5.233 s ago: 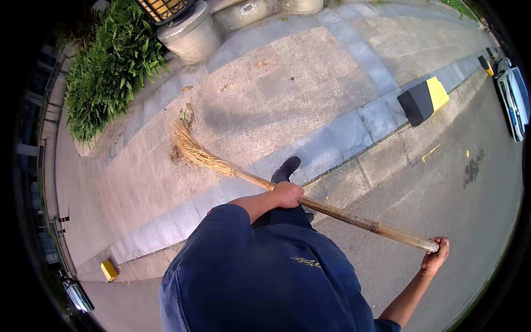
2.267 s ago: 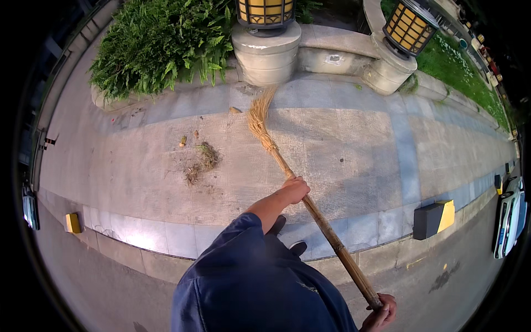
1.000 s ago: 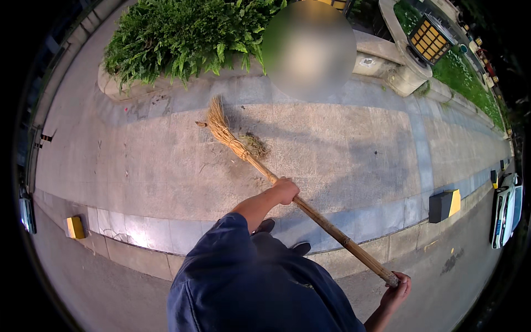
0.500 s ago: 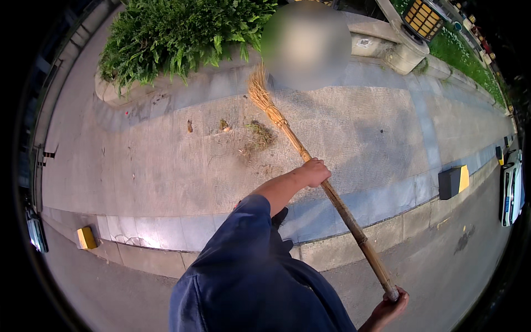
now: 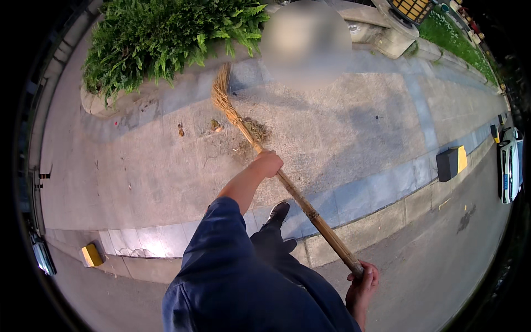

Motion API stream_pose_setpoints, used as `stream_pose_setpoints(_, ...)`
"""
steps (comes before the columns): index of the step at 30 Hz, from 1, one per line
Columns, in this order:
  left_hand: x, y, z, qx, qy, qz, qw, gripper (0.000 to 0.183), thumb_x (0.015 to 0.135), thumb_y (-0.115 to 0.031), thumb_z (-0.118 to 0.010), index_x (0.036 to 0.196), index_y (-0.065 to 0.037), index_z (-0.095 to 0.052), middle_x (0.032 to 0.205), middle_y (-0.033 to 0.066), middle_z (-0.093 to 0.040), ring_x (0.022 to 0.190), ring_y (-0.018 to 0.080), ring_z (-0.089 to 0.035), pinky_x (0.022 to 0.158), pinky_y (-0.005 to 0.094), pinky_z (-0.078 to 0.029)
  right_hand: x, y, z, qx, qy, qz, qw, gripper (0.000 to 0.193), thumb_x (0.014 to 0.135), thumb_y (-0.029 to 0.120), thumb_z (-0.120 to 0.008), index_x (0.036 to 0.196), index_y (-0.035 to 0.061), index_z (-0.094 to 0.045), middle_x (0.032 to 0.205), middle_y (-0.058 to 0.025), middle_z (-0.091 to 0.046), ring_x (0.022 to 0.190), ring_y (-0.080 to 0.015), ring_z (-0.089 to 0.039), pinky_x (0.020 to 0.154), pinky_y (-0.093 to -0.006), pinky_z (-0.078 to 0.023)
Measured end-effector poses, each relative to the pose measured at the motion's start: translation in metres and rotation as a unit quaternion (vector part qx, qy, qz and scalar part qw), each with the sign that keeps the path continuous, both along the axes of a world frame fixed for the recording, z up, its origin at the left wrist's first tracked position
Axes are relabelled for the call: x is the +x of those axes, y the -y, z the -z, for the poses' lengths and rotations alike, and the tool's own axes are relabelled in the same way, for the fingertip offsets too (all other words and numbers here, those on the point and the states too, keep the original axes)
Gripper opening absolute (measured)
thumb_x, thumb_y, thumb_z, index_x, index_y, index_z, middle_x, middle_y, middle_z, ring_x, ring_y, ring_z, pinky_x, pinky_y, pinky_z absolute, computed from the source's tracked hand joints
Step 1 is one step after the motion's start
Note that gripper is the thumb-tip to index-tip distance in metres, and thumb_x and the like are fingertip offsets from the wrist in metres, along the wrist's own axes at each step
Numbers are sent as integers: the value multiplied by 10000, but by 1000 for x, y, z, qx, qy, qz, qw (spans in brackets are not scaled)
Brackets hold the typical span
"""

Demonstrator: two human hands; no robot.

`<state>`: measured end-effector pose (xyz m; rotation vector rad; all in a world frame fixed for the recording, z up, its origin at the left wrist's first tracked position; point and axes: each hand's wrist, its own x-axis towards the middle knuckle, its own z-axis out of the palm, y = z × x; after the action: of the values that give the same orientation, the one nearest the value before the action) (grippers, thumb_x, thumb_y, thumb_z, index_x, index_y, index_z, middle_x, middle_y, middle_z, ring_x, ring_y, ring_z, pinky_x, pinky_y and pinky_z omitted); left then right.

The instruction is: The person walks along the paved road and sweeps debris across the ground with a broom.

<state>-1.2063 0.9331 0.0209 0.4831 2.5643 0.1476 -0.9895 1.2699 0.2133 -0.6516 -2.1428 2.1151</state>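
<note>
A long straw broom [image 5: 298, 198] slants across the view, its bristles [image 5: 222, 93] toward the planter at the upper left. My left hand [image 5: 269, 164] is wrapped round the middle of the handle. Lower right, my right hand [image 5: 363, 281] grips the handle's end. Just right of the broom's neck lies a heap of dry plant litter [image 5: 256, 129], partly behind the handle. Left of the neck are a small clump of debris [image 5: 216, 126] and a brown scrap [image 5: 181, 130]. Whether the bristles touch the paving cannot be made out.
A stone-edged planter with green ferns [image 5: 171, 44] stands at the upper left. Yellow-and-black blocks [image 5: 452, 163] and a yellow block [image 5: 91, 255] line the kerb. My shoe [image 5: 279, 212] is on the grey paving strip. A white car [image 5: 509, 166] stands far right, beside the road.
The broom's bristles have swung left, from right of the litter heap toward the planter. Both hands have shifted left with the handle, the right one also upward. My shoe now shows.
</note>
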Motion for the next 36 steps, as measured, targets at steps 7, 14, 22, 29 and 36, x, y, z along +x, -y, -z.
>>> stream_pose_setpoints(7, 89, -1, 8, 16, 168, 43, 985, 274, 591, -132, -586, 862, -155, -626, 770, 60, -617, 822, 251, -584, 661, 396, -458, -10, -64, 28, -42, -13, 60, 997, 184, 884, 241, -436, 914, 64, -475, 760, -116, -585, 466, -100, -442, 393, -204, -337)
stream_pose_setpoints(14, 136, -77, -22, 155, 178, 35, 971, 169, 580, -157, -571, 742, -118, -597, 689, 109, -590, 696, 303, -581, 597, 417, -440, 44, -159, 42, -58, -57, 205, 975, 268, 860, 302, -488, 998, 72, -486, 755, -116, -604, 486, -93, -466, 370, -180, -304)
stream_pose_setpoints(22, 185, -214, -30, 241, 111, 149, 953, 164, 632, -174, -558, 781, -119, -598, 742, 113, -604, 737, 312, -580, 618, 433, -441, 181, -250, -3, -66, -130, 394, 908, 239, 844, 292, -512, 930, 69, -525, 762, -58, -583, 653, -135, -539, 556, -238, -421)
stream_pose_setpoints(29, 222, -325, -84, 275, 65, 268, 921, 158, 631, -146, -564, 777, -94, -599, 747, 122, -604, 769, 299, -588, 655, 411, -458, 332, -270, -99, 43, -281, 377, 882, 200, 861, 236, -476, 851, 53, -555, 799, -66, -564, 794, -178, -543, 715, -308, -449)
stream_pose_setpoints(36, 224, -292, -86, 325, 48, 271, 905, 152, 620, -142, -592, 761, -86, -589, 750, 113, -601, 772, 291, -584, 660, 404, -459, 360, -194, -139, 301, -321, 261, 859, 287, 870, 256, -423, 900, -4, -540, 898, -119, -552, 869, -245, -526, 818, -366, -417)
